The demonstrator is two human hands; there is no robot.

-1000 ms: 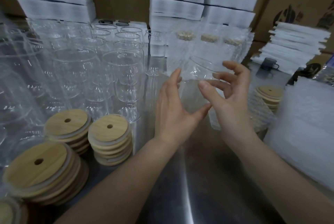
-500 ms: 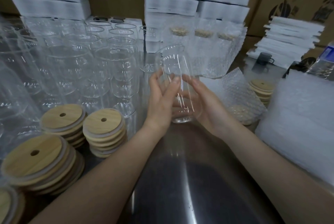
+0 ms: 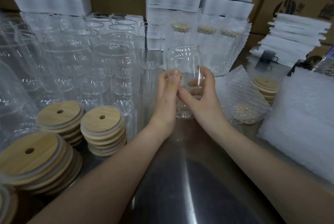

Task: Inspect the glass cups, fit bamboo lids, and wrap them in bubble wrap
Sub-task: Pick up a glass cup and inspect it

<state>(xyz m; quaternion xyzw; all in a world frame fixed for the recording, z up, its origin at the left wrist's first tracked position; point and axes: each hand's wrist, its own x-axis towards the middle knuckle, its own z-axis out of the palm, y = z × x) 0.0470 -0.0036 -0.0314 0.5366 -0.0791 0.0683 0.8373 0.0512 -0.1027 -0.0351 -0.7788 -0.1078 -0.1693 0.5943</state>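
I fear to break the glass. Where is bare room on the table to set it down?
Free for the held cup: the bare steel table in the near middle, bordered by the lid stacks on the left and the bubble wrap pile on the right. Crowded: empty cups left, wrapped cups behind.

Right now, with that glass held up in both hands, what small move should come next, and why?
Probably the left hand lets go and reaches for the top bamboo lid on the nearest stack, while the right hand holds the glass cup. The cup is upright, its mouth bare of a lid, and that stack lies just left of the hand.
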